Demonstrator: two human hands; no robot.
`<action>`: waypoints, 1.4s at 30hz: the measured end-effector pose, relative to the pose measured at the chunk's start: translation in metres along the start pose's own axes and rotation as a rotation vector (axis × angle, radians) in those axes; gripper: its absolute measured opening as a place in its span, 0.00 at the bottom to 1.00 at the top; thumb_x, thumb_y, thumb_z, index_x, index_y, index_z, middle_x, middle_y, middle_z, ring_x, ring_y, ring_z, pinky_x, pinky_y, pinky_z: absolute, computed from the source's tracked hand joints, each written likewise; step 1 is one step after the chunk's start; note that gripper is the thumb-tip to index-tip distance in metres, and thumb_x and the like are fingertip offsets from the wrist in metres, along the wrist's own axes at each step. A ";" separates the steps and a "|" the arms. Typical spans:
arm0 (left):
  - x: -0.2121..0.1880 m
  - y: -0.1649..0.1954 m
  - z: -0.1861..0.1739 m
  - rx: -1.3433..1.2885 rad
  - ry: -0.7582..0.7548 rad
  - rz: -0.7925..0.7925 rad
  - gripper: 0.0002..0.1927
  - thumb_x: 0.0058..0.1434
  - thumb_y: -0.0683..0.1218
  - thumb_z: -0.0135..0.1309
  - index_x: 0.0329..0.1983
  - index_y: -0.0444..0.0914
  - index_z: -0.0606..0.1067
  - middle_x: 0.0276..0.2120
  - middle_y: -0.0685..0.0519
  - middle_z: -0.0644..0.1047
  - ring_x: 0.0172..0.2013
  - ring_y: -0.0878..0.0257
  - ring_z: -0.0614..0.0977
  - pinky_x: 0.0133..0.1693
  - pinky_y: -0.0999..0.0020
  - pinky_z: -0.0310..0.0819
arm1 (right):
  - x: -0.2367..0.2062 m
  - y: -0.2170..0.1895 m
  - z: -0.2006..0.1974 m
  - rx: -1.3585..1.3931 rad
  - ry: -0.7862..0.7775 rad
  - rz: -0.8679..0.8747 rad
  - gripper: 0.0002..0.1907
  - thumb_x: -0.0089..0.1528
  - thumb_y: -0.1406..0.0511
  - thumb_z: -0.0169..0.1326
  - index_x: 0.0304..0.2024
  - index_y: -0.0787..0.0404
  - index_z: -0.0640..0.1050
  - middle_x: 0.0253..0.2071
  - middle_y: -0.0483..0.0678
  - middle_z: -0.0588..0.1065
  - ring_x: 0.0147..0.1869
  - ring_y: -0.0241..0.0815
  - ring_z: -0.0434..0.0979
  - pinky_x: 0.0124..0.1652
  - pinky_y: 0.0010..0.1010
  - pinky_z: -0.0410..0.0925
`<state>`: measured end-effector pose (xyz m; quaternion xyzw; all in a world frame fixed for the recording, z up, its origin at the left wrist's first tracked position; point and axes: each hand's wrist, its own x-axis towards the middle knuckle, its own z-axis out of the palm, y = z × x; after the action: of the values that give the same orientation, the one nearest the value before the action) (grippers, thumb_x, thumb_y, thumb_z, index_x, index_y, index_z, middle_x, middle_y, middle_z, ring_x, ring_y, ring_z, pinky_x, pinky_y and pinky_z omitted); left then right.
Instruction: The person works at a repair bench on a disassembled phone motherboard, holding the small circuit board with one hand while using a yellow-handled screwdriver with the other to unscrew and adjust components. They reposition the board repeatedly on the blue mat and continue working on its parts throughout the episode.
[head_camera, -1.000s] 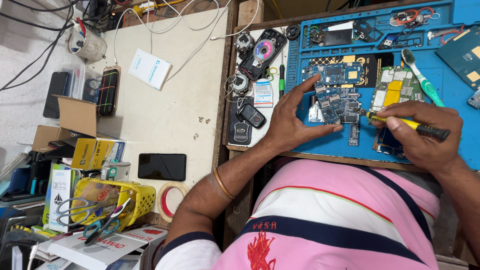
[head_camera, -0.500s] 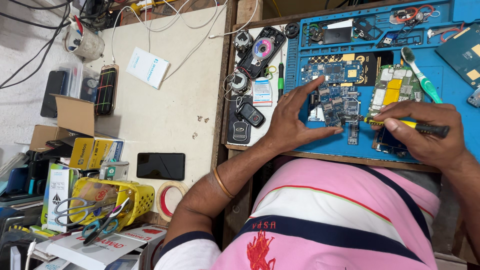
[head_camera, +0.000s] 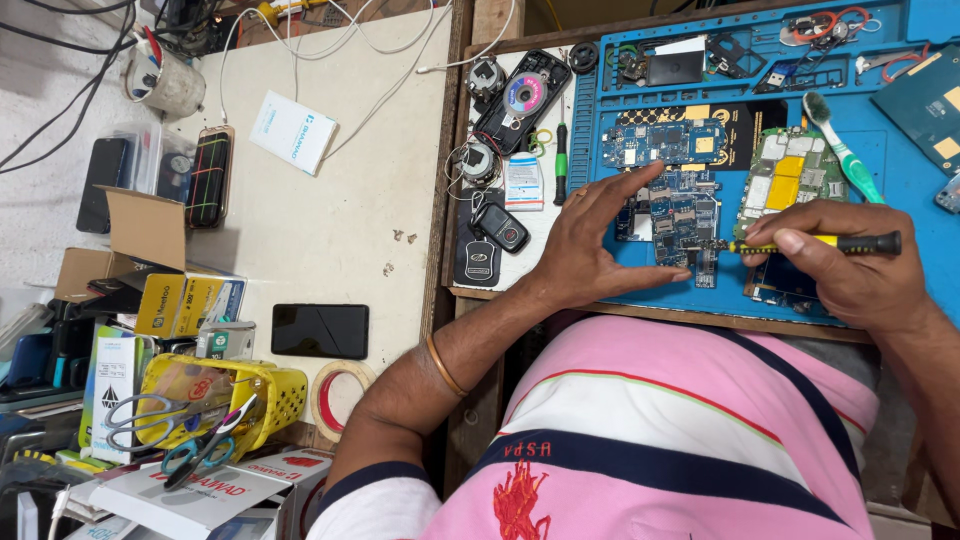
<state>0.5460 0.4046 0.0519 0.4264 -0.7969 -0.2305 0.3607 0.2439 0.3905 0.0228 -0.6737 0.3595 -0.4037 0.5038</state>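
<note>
Screwdriving is the step in hand: left hand (head_camera: 590, 245), open, braces the blue circuit board (head_camera: 680, 215) between thumb and fingers; right hand (head_camera: 850, 265) grips a yellow-and-black screwdriver (head_camera: 820, 242), tip at the board's edge. Turning calls for steady downward pressure.

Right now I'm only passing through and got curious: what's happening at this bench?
A person in a pink striped shirt is working on a blue circuit board that lies on a blue work mat. The left hand braces the board's edge with fingers spread, while the right hand holds a yellow-and-black screwdriver, tip pointed at the board. Another board with yellow patches and a green toothbrush lie beside it.
</note>
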 end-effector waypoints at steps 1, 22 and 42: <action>0.001 0.000 0.000 0.001 -0.001 0.003 0.56 0.49 0.65 0.74 0.76 0.44 0.60 0.65 0.45 0.74 0.64 0.53 0.77 0.68 0.54 0.68 | 0.000 0.000 -0.001 -0.002 -0.007 -0.004 0.13 0.71 0.64 0.53 0.41 0.68 0.82 0.38 0.53 0.82 0.49 0.43 0.83 0.58 0.34 0.73; -0.003 0.004 0.001 0.034 -0.045 0.011 0.56 0.48 0.66 0.73 0.75 0.45 0.61 0.65 0.47 0.73 0.65 0.53 0.76 0.67 0.54 0.68 | 0.002 -0.004 0.003 -0.087 -0.144 -0.038 0.11 0.66 0.65 0.54 0.42 0.65 0.84 0.38 0.50 0.84 0.49 0.42 0.85 0.57 0.35 0.74; 0.001 0.000 -0.007 -0.225 0.015 -0.162 0.58 0.45 0.61 0.77 0.75 0.41 0.62 0.66 0.43 0.72 0.68 0.51 0.75 0.71 0.55 0.70 | 0.001 -0.008 -0.002 0.146 0.122 -0.009 0.14 0.74 0.64 0.49 0.50 0.71 0.77 0.42 0.60 0.80 0.40 0.45 0.83 0.43 0.31 0.77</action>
<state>0.5516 0.4037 0.0568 0.4480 -0.7262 -0.3435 0.3923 0.2430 0.3910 0.0311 -0.6111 0.3563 -0.4711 0.5269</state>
